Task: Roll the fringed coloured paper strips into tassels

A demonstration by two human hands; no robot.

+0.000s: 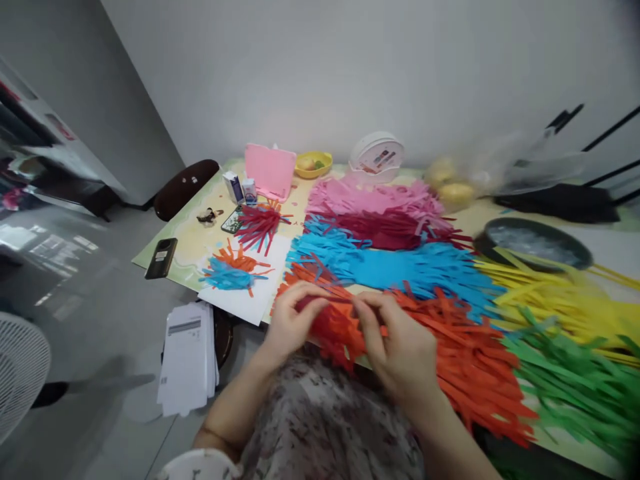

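Note:
Over my lap at the table's near edge, I hold a bundle of dark red and orange fringed strips (334, 330) with both hands. My left hand (295, 317) pinches its left end between thumb and fingers. The thumb and fingers of my right hand (400, 343) close on the upper right edge. Fringe hangs down between the hands. Beneath and beside my right hand spreads a pile of orange fringed strips (475, 367). Blue fringed strips (395, 267) lie just beyond, then dark red ones (385, 230) and pink ones (375, 199).
Yellow strips (575, 300) and green strips (575, 373) lie at right, near a dark round bowl (585, 257). Two small tassel bunches, orange-blue (230, 272) and red (260, 223), sit at left. A phone (163, 259) rests on the left edge. A fan (20, 373) stands left.

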